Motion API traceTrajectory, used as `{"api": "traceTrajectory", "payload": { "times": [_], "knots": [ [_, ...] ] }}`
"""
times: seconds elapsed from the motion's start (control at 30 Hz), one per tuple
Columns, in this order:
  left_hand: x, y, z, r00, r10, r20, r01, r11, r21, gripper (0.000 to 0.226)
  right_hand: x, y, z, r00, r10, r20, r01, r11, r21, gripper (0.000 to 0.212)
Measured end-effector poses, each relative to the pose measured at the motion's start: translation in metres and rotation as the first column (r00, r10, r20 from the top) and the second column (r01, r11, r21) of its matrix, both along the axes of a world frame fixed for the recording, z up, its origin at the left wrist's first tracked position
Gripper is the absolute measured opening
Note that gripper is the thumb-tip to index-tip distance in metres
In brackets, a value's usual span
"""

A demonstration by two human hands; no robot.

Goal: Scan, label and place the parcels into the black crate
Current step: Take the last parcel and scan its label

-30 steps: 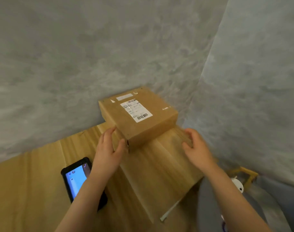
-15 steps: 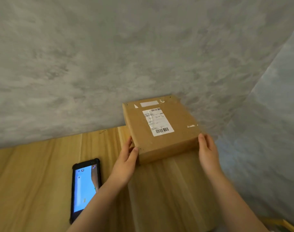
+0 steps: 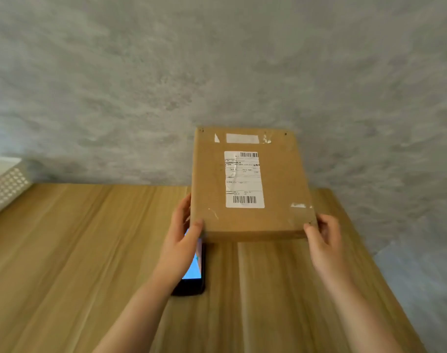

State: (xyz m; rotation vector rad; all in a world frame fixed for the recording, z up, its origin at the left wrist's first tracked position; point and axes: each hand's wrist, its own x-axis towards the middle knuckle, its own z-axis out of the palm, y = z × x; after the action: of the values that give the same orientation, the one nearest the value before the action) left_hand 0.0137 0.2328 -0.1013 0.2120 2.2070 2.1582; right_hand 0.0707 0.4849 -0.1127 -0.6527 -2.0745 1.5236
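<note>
A brown cardboard parcel [image 3: 268, 215] with a white shipping label [image 3: 244, 179] on its top face is held up above the wooden table [image 3: 77, 250]. My left hand [image 3: 183, 240] grips its near left corner, thumb on top. My right hand [image 3: 324, 240] holds the near right corner, fingers curled round the edge. A black handheld scanner with a lit blue screen [image 3: 193, 273] lies flat on the table, partly hidden under my left hand. The black crate is not in view.
A white perforated basket [image 3: 3, 187] stands at the left edge of the table. A mottled grey wall [image 3: 166, 85] runs along the table's far side. The table's right edge falls away near my right forearm.
Both hands took hold of the parcel's sides and lifted it off the table toward me. My view swung left, bringing the white basket into sight.
</note>
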Motion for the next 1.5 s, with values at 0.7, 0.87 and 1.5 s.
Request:
{"api": "traceTrajectory", "payload": {
  "times": [0.7,0.87,1.5],
  "knots": [
    [-0.068,-0.293,-0.035,0.987,0.162,0.015,-0.156,0.967,-0.201,0.038,-0.061,-0.278,-0.008,0.946,0.261,0.191,-0.297,0.935,0.193,0.014],
    [-0.077,-0.313,-0.052,0.993,0.115,0.019,-0.108,0.971,-0.212,0.033,-0.058,-0.289,-0.01,0.943,0.227,0.244,-0.297,0.906,0.302,0.013],
    [-0.081,-0.325,-0.07,0.991,0.092,-0.099,-0.101,0.991,-0.092,0.043,-0.032,-0.248,-0.03,0.693,-0.162,0.702,-0.348,0.778,0.523,0.103]
  ]
}}
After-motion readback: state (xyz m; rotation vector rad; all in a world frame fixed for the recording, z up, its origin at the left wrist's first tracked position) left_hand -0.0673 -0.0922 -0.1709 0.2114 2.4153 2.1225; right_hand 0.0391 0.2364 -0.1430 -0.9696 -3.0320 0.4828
